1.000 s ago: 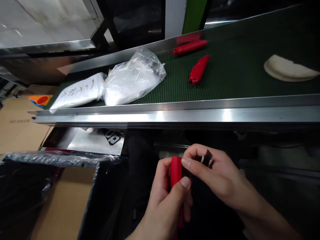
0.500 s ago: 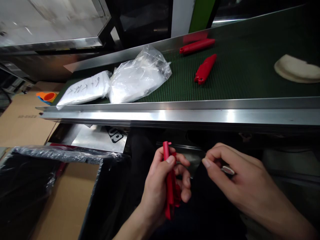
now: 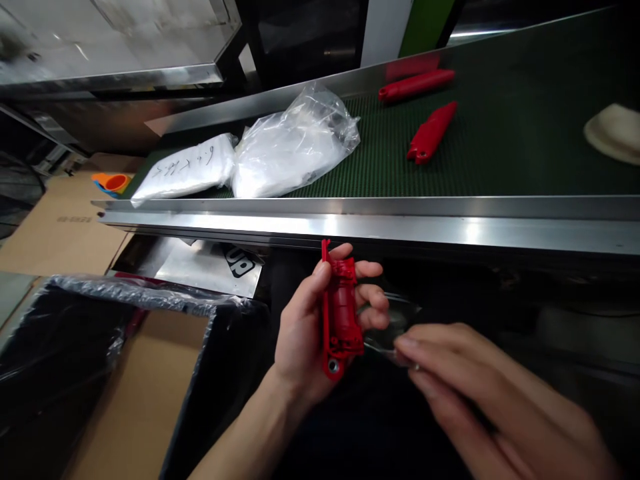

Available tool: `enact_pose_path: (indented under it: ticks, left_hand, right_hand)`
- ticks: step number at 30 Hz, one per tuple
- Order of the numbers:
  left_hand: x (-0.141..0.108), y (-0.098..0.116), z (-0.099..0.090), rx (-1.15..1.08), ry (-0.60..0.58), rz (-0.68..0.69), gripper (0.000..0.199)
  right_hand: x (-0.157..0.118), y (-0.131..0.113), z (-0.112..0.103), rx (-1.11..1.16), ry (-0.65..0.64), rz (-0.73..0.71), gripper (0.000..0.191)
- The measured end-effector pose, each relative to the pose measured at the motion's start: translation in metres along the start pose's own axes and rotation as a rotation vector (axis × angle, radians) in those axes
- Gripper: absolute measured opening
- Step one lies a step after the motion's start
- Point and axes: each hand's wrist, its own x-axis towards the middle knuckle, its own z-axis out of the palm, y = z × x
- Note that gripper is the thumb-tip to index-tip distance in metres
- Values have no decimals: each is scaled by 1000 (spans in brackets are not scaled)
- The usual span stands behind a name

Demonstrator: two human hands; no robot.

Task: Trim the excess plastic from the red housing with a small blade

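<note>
Green ribbed conveyor belt is bordered along its near edge by a metal rail. Toward its left end, a handwritten white packet is touched by a clear plastic bag with white contents. Beside the far edge a red handle-like casing is laid, with a notched red piece set nearer the middle. Below the near edge, an open-faced red shell is held upright in the left hand, clasped by the thumb, the fingers loosely spread behind. The right hand is blurred, thumb and fingertips brought close together just beside the shell; whether anything is pinched cannot be told.
</note>
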Motion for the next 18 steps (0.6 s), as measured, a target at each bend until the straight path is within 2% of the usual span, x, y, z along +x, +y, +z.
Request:
enact_pose_path:
  ticks: [2,5,14,18]
  left_hand:
    - [1,1,1,-39,-5,-3,31]
    - [1,2,3,-85,2,4,32]
    - [2,4,7,-99,28,28,31]
    - [4,12,7,-38,140,28,28]
  right_hand:
    - [2,-6,5,5,-41,-94,40]
    - [4,-8,10,-5,-109,-141,41]
    - [9,-9,19,-104,-77,-169,36]
    - [13,3,16,-152,-47,-203,35]
